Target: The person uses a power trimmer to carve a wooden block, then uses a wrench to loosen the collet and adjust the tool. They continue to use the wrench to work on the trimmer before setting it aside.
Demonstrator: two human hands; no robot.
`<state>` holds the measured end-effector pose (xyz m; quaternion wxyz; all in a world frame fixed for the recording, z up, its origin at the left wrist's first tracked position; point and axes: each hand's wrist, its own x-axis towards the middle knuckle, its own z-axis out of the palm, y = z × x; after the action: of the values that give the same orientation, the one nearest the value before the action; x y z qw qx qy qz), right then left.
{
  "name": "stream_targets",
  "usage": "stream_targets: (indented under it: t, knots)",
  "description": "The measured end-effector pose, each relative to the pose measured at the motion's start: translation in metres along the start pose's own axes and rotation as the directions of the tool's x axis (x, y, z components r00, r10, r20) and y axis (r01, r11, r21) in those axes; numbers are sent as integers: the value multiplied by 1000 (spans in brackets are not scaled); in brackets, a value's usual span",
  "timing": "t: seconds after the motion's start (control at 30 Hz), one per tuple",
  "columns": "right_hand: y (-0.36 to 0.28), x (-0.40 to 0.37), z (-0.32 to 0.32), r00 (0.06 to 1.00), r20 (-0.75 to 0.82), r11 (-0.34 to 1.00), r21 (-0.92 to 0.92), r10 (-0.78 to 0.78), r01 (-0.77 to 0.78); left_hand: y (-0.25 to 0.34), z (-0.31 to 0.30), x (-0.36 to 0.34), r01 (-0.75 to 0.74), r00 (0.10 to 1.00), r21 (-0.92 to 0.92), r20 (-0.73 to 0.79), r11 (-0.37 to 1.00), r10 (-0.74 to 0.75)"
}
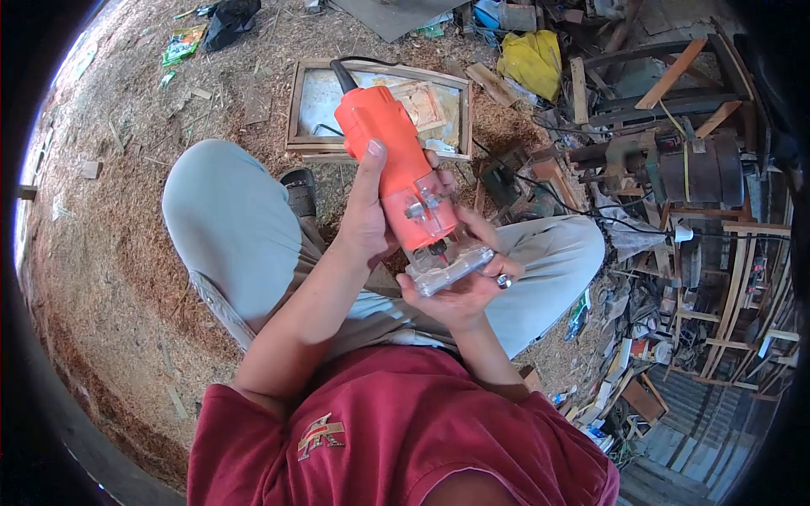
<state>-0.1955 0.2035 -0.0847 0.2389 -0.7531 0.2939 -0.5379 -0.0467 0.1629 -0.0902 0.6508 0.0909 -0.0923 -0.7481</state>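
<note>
Router [395,143], left-hand grip [368,218] wrapped round orange body [375,110], right-hand grip [469,304] curled around clear base [454,270].

The person is wearing a maroon short-sleeved shirt [472,413] with a rounded neckline. A tan, red-accented, letter-like emblem [321,436] is marking its left chest. Pale grey trousers [224,202] are covering both legs; a dark sandal [299,192] is showing. The right hand [462,302] is bearing a metallic ring [504,281].

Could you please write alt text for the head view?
A person in a maroon shirt holds an orange power tool, left hand around its body, right hand under its clear base. Wood shavings and a wooden frame lie nearby.
</note>
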Motion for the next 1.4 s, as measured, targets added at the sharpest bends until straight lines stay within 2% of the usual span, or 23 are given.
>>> stream_targets:
  t: [0.03,0.13,0.23,0.3,0.5,0.6,0.7,0.73,0.8,0.9,1.0,1.1,1.2,1.4]
  knots:
    - [-1,0,2,1000,-8,1000,2,8,-8,0,1,-1,-3,1000,-29,-17,1000,3]
    - [-2,0,6,999,-35,1000,11,26,-26,3,11,-1,14,998,40,-69,999,-11]
    - [1,-4,3,997,-63,999,-7,53,-54,-1,7,3,15,989,172,-148,985,11]
    - [-4,-4,3,993,-84,994,-58,88,-93,-3,6,3,23,988,149,-154,989,0]
    - [3,-8,2,994,-108,992,-123,-5,-9,-4,12,2,4,979,195,-202,981,36]
    - [6,-10,1,998,-68,987,-163,-16,5,-6,12,3,12,972,202,-233,979,36]
    - [13,-16,1,997,-77,994,-106,-12,4,-5,17,2,-9,965,219,-254,976,66]
    - [10,-16,0,997,-71,990,-140,18,-28,-5,19,1,-21,962,227,-261,974,81]
    - [1,-15,-1,995,-62,974,-208,79,-91,-5,18,1,-10,966,246,-249,969,73]
    - [20,-23,6,993,-110,987,-159,-52,34,-6,16,1,1,961,272,-266,962,74]
    - [18,-23,2,996,-82,982,-189,-34,18,-9,14,0,-12,955,236,-286,972,81]
    - [26,-25,4,993,-122,998,-70,-5,-4,-9,10,1,-28,965,221,-250,975,84]
    - [12,-19,-1,996,-84,992,-128,-2,-8,-10,9,0,-14,974,211,-219,977,61]
    - [5,-15,-1,993,-112,994,-100,22,-34,-13,-1,-1,12,984,174,-177,985,19]
